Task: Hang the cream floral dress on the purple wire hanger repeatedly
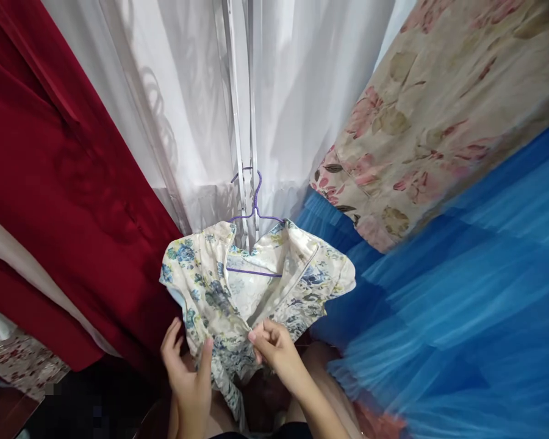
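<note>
Beneath the thin purple hanger [256,210], the right hand [273,347] pinches the white blue-floral fabric garment [210,286]; the left hand [190,375] is spread at its left edge.

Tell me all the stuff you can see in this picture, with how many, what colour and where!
floral garment: one, cream with blue and green print, lower middle
hanger: one, purple, inside the garment's shoulders
upright rods: two, white, top middle
curtain: at least one, white, behind the rods
red cloth: count unclear, left side
floral cloth: one, beige with pink flowers, upper right
ruffled cloth: count unclear, blue, right
patterned cloth: one, pale with reddish marks, lower left
left hand: one, bare, at the garment's left edge
right hand: one, bare, pinching the bottom of the neck opening
</note>
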`<state>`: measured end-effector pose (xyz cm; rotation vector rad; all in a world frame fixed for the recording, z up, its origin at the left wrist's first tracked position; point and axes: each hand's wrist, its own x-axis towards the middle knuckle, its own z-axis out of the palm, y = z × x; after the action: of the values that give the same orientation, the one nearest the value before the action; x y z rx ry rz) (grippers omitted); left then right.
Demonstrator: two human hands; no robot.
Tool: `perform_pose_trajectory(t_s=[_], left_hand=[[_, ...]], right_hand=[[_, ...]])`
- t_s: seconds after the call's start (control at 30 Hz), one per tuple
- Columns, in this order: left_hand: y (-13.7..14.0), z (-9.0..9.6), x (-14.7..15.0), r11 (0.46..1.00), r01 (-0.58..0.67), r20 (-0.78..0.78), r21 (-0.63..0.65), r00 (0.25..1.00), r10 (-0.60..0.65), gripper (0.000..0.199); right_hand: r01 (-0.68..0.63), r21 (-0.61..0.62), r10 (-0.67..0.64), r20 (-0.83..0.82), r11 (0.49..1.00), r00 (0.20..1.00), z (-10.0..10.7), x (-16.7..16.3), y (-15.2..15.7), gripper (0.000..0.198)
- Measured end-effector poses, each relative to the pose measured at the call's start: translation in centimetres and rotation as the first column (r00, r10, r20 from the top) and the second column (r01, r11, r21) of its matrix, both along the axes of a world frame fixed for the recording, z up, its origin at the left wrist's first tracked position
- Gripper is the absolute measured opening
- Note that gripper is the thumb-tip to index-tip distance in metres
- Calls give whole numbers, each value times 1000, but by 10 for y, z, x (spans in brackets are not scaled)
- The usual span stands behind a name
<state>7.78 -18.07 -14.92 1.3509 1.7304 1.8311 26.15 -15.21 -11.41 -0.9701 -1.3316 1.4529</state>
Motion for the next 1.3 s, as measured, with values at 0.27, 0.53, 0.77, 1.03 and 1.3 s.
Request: perform_pose_trajectory(t_s=[0.27, 0.53, 0.77, 1.03, 1.3], left_hand=[[5, -31, 66, 919, 395, -308, -1, 874, -376, 23], [10, 37, 91, 727, 438, -589, -528, 427, -686, 27], [22, 48, 71, 651, 381, -611, -656, 238, -755, 29], [83, 134, 34, 820, 567, -377, 76, 778, -503, 37], [110, 206, 47, 779, 615, -664, 125, 635, -395, 20]], right_hand=[[41, -163, -66, -153, 986, 986, -11, 6, -44, 41], [378, 2, -370, -206, 926, 906, 90, 30, 25, 38], [326, 153, -272, -296, 933, 916, 155, 17, 75, 32], [285, 209, -256, -155, 936, 954, 137, 11, 59, 22], [335, 395, -366, 3, 855, 931, 119, 19, 65, 28]])
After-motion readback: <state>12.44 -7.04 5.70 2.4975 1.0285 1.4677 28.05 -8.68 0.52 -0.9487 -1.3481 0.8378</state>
